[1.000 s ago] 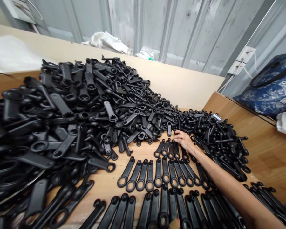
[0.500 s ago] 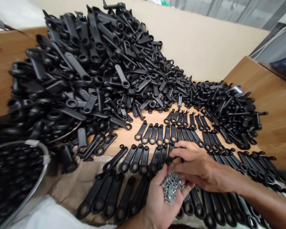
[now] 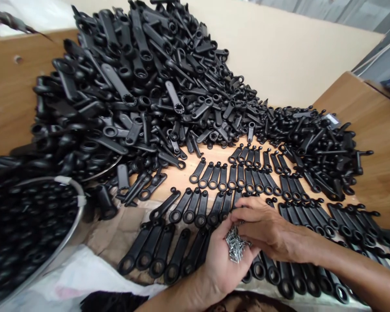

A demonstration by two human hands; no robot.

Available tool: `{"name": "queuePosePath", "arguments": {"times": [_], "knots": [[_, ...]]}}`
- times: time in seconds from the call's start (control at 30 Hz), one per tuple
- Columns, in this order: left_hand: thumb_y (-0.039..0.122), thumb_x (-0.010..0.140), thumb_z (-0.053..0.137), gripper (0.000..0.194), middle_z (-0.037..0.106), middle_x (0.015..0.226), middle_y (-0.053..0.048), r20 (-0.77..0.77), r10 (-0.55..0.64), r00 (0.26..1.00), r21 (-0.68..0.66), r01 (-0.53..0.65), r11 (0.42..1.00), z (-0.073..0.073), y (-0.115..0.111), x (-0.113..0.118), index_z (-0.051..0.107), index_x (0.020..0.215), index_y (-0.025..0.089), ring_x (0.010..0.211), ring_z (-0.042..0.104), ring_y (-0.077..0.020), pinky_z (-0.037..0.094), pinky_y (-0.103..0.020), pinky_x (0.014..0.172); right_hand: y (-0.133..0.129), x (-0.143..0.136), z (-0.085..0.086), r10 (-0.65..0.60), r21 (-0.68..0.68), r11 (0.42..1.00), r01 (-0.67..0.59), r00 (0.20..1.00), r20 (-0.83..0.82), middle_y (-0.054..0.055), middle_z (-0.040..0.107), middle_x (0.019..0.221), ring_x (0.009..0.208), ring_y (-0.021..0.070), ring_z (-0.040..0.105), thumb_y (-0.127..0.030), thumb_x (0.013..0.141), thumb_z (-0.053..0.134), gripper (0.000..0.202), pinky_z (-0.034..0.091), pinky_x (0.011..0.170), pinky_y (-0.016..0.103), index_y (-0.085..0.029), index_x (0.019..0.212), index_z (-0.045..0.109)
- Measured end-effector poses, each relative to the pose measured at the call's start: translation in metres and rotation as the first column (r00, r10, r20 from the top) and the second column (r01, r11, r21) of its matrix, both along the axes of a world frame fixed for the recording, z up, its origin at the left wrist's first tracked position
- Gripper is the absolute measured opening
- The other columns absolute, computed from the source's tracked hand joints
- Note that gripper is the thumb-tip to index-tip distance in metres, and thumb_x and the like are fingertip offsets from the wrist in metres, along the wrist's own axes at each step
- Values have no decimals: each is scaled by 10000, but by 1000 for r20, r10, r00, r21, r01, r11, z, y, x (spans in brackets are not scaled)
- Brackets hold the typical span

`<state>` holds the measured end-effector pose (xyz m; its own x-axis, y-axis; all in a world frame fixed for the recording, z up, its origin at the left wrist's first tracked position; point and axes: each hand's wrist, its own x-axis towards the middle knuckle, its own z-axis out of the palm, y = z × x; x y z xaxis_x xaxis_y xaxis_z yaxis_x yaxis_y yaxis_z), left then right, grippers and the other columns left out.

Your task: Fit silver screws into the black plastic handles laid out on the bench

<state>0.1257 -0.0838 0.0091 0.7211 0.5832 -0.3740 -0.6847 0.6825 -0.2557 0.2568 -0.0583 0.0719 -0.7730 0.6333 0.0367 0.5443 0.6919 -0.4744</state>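
A heap of small silver screws lies in the cupped palm of my left hand, which faces up. My right hand reaches over from the right, its fingers bent down to the edge of the heap. Whatever sits between its fingertips is hidden. Both hands are above rows of black plastic crank handles, each with a ring at the near end and a small knob at the far end. Part of one row is covered by my hands.
A tall pile of black crank handles rises at the back left, and a lower pile lies at the right. At the lower left stands a round metal-rimmed container of black parts. Wooden boards and a pale back panel border the table.
My right hand's fingers have bent closer over the screws, covering the upper part of the heap. The whole view has shifted slightly, so the piles appear further right.
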Motion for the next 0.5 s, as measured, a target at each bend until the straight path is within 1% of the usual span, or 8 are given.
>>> {"name": "queuePosePath", "arguments": {"times": [0.13,0.23,0.37,0.43,0.5], "knots": [[261,800,451,167,623,806,-19,-23,1,1000,12,-1,1000,1,1,0,573,820,148,745,546,-100,378,-243,729,-2,1,-2,-20,-31,999,20,1000,-17,77,547,926,934,178,437,-118,806,436,155,354,847,366,-151,811,587],[244,793,457,167,625,808,-32,-30,7,1000,9,-7,1000,3,2,0,574,828,130,767,555,-104,381,-227,721,-4,-1,-4,-10,-6,1000,10,1000,-5,82,550,951,965,196,429,-111,783,454,149,362,841,380,-161,758,592],[276,794,466,207,626,825,-46,19,6,1000,10,-6,1000,4,3,1,579,844,110,791,560,-111,386,-227,728,-3,-2,-6,28,13,1000,-28,999,-35,66,557,942,919,186,446,-71,738,462,154,368,837,394,-157,649,554],[281,798,464,209,623,805,-38,45,20,999,5,-20,1000,3,3,1,580,826,110,769,556,-99,384,-223,731,-1,-2,-6,29,-9,1000,-29,998,-55,65,555,951,914,177,448,-63,742,458,151,372,836,379,-150,669,557],[278,800,460,202,623,781,-31,49,27,998,-2,-27,1000,1,3,1,579,812,114,738,552,-95,384,-227,720,0,-1,-5,3,-39,999,-6,998,-61,73,548,975,930,173,444,-69,765,446,153,371,842,366,-144,731,575]]}}
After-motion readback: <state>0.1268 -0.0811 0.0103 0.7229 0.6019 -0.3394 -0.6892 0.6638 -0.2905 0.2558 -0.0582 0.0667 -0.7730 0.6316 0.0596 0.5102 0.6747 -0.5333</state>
